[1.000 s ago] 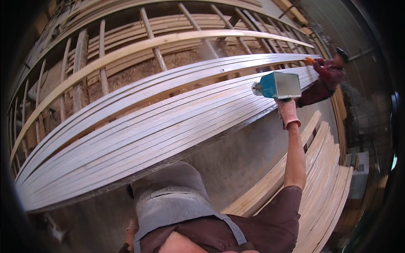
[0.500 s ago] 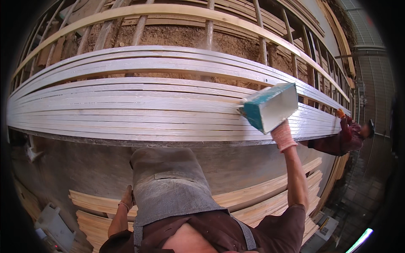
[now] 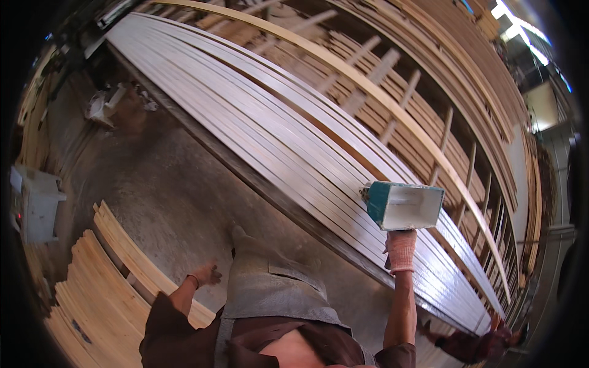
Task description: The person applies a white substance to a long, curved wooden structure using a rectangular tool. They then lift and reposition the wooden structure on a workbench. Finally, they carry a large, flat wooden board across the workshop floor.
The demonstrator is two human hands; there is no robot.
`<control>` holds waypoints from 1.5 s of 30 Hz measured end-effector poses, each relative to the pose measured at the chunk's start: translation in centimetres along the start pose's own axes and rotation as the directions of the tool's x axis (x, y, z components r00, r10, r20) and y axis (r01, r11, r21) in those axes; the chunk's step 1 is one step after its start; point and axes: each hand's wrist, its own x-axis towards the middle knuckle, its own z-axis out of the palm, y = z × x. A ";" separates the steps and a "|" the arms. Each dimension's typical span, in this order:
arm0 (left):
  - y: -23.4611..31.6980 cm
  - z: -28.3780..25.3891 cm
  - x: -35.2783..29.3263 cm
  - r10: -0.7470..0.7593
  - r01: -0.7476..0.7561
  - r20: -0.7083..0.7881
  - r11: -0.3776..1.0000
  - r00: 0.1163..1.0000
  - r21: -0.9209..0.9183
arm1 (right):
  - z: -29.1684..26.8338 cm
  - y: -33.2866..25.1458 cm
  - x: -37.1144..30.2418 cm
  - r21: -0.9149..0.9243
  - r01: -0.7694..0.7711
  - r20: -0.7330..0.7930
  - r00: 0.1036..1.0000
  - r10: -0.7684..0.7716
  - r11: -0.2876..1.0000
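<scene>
Closest in, the left hand (image 3: pixel 205 274) hangs free, fingers loosely apart; the gloved right hand (image 3: pixel 401 249) has its fingers clamped beneath the teal, box-shaped hopper (image 3: pixel 405 207), just beyond them; under that, nearer the right, white-coated boards (image 3: pixel 270 147) run lengthwise, upper left to lower right; no legible writing!

One left hand (image 3: pixel 205 274), one right hand (image 3: pixel 401 248), one teal hopper (image 3: pixel 405 207), one co-worker (image 3: pixel 472 345), perhaps ten white boards (image 3: pixel 245 129).
</scene>
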 end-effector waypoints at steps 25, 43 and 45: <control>20.0 -43.3 -0.1 -0.179 0.144 -0.097 0.946 0.979 -0.291 | -8.2 -55.4 29.1 0.592 -0.319 0.556 0.826 -0.089 0.740; 23.0 -79.6 -12.6 0.012 -0.205 -0.298 0.750 0.955 -0.629 | 10.0 -114.9 43.3 0.654 0.132 0.470 0.701 -0.537 0.745; 21.8 -81.0 -13.2 -0.051 -0.165 -0.289 0.722 0.956 -0.672 | 13.3 -119.6 45.6 0.612 0.112 0.537 0.668 -0.515 0.783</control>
